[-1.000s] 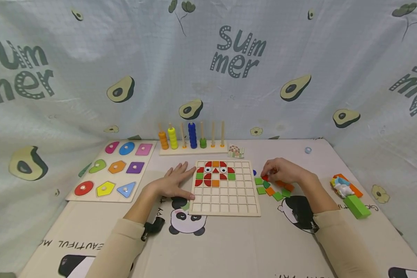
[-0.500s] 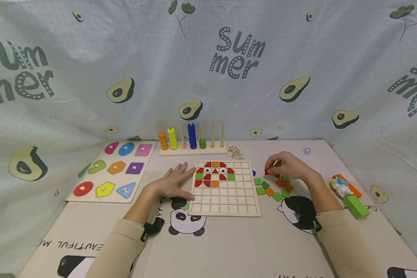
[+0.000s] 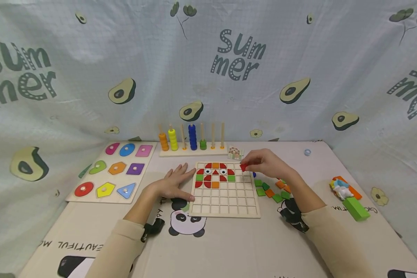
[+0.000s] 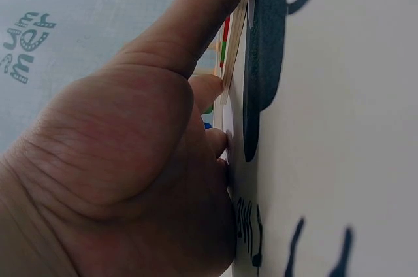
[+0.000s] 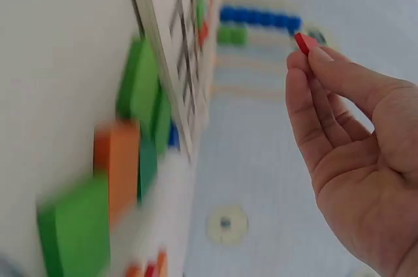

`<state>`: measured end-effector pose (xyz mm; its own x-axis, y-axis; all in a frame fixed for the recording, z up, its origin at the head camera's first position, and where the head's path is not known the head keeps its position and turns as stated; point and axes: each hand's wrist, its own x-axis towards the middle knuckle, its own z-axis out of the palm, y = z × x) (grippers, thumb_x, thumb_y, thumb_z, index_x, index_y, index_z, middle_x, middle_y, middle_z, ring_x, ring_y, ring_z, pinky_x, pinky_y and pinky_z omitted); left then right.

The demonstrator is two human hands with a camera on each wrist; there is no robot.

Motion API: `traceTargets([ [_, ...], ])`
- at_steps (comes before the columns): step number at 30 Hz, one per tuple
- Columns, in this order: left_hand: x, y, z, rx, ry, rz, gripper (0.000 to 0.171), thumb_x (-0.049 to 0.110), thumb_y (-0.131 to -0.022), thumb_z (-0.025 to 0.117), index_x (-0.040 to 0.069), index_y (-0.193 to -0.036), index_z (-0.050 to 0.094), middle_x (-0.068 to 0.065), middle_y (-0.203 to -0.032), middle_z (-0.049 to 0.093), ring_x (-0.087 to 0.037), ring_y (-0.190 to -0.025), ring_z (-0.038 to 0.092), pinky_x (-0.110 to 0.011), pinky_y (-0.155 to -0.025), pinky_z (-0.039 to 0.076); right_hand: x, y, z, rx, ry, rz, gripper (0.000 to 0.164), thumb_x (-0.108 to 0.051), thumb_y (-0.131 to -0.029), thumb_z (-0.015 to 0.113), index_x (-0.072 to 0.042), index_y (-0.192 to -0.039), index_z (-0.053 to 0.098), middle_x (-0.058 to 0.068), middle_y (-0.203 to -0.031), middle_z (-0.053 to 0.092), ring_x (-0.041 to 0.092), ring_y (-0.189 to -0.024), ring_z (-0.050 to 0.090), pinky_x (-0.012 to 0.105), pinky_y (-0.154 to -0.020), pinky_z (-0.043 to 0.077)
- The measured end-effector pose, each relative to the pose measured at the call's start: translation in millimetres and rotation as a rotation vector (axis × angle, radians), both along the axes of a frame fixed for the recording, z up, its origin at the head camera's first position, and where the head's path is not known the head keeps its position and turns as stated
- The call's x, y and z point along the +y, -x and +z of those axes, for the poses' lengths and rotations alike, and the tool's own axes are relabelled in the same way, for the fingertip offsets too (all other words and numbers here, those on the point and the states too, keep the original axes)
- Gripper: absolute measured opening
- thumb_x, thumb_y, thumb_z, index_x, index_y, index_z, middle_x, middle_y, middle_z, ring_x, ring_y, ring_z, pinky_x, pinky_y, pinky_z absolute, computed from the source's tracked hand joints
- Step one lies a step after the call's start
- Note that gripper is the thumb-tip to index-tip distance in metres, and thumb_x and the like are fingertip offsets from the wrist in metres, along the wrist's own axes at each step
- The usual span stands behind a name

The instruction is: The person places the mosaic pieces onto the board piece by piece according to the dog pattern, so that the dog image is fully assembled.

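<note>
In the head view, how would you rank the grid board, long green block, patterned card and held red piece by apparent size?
Largest to smallest:
Grid board
Green block
Patterned card
Red piece

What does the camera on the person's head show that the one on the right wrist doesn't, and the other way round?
Only the head view shows the left hand and the shape puzzle. Only the right-wrist view shows the palm side of the right hand. Both show that hand pinching a red piece, plus the grid board, the bead rack, loose green pieces and loose orange pieces.
</note>
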<state>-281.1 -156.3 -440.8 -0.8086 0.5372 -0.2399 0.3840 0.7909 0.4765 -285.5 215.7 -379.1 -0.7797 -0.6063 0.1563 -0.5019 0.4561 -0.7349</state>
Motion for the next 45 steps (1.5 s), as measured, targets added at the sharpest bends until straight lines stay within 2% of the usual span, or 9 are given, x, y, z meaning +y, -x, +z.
traceTargets([
  [5, 0, -0.7, -0.6, 0.001, 0.0, 0.001, 0.106, 0.067, -0.071, 0.07, 0.03, -0.155, 0.016, -0.009, -0.162, -0.002, -0.03, -0.147, -0.01, -0.054, -0.116, -0.007, -34, 14.5, -21.3, -0.059, -0.086, 0.148, 0.02, -0.009, -0.087, 0.071, -0.008, -0.106, 0.073, 0.005, -0.103, 0.07, 0.013, -0.086, 0.066, 0.027, -0.075, 0.055],
  [9, 0, 0.1, -2.3, 0.009, 0.006, -0.002, 0.106, 0.068, -0.071, 0.069, 0.031, -0.155, 0.015, -0.008, -0.162, -0.002, -0.029, -0.147, -0.01, -0.054, -0.116, -0.007, -52, 19.3, -28.8, -0.104, -0.159, 0.207, 0.021, -0.007, -0.085, 0.072, -0.008, -0.106, 0.073, 0.001, -0.104, 0.071, 0.01, -0.088, 0.067, 0.027, -0.079, 0.055],
  [12, 0, 1.3, -3.8, 0.016, 0.011, -0.001, 0.106, 0.069, -0.071, 0.069, 0.031, -0.155, 0.015, -0.008, -0.162, -0.002, -0.029, -0.147, -0.01, -0.053, -0.116, -0.007, -59, 20.7, -31.2, -0.102, -0.218, 0.204, 0.02, -0.008, -0.085, 0.073, -0.009, -0.104, 0.074, -0.002, -0.1, 0.072, 0.009, -0.085, 0.066, 0.026, -0.077, 0.055],
  [19, -1, 2.0, -4.6, 0.016, 0.018, 0.005, 0.107, 0.069, -0.07, 0.069, 0.031, -0.155, 0.015, -0.008, -0.162, -0.003, -0.029, -0.147, -0.01, -0.053, -0.116, -0.008, -66, 21.2, -37.3, -0.022, -0.297, 0.217, 0.015, -0.014, -0.087, 0.072, -0.011, -0.102, 0.074, -0.006, -0.093, 0.07, 0.009, -0.076, 0.059, 0.024, -0.069, 0.052],
  [28, -1, 1.8, -3.9, 0.015, 0.01, 0.001, 0.107, 0.069, -0.07, 0.069, 0.03, -0.155, 0.016, -0.008, -0.162, -0.002, -0.029, -0.147, -0.01, -0.054, -0.116, -0.007, -71, 17.6, -42.7, 0.139, -0.418, 0.209, 0.013, -0.021, -0.087, 0.073, -0.019, -0.1, 0.073, -0.01, -0.095, 0.064, 0.007, -0.085, 0.055, 0.024, -0.078, 0.049],
  [34, -1, 2.3, -2.8, 0.017, 0.006, -0.002, 0.107, 0.069, -0.07, 0.069, 0.03, -0.155, 0.016, -0.008, -0.162, -0.002, -0.029, -0.147, -0.01, -0.053, -0.116, -0.008, -70, 16.6, -42.3, 0.2, -0.399, 0.228, 0.014, -0.017, -0.085, 0.074, -0.017, -0.099, 0.076, -0.008, -0.091, 0.067, 0.006, -0.081, 0.057, 0.025, -0.075, 0.05],
  [38, -1, 1.5, -2.3, 0.011, 0.003, -0.002, 0.107, 0.068, -0.07, 0.07, 0.03, -0.155, 0.016, -0.008, -0.162, -0.002, -0.029, -0.147, -0.01, -0.053, -0.116, -0.008, -68, 16.1, -41.9, 0.183, -0.391, 0.229, 0.017, -0.013, -0.086, 0.073, -0.015, -0.102, 0.076, -0.007, -0.093, 0.069, 0.005, -0.084, 0.059, 0.024, -0.075, 0.051],
  [41, 0, 0.4, -1.9, 0.012, 0.005, -0.007, 0.107, 0.068, -0.071, 0.069, 0.029, -0.155, 0.016, -0.009, -0.162, -0.002, -0.03, -0.147, -0.009, -0.053, -0.116, -0.007, -63, 13.7, -39.0, 0.157, -0.366, 0.201, 0.021, -0.011, -0.086, 0.072, -0.015, -0.106, 0.075, -0.006, -0.1, 0.07, 0.005, -0.087, 0.06, 0.024, -0.076, 0.051],
  [45, 0, -0.8, -0.8, 0.016, 0.013, -0.01, 0.107, 0.067, -0.071, 0.07, 0.028, -0.155, 0.016, -0.01, -0.162, -0.002, -0.031, -0.147, -0.009, -0.054, -0.116, -0.007, -43, 8.7, -28.3, 0.167, -0.302, 0.139, 0.025, -0.012, -0.087, 0.072, -0.014, -0.112, 0.073, 0.0, -0.105, 0.069, 0.011, -0.079, 0.058, 0.027, -0.067, 0.05],
])
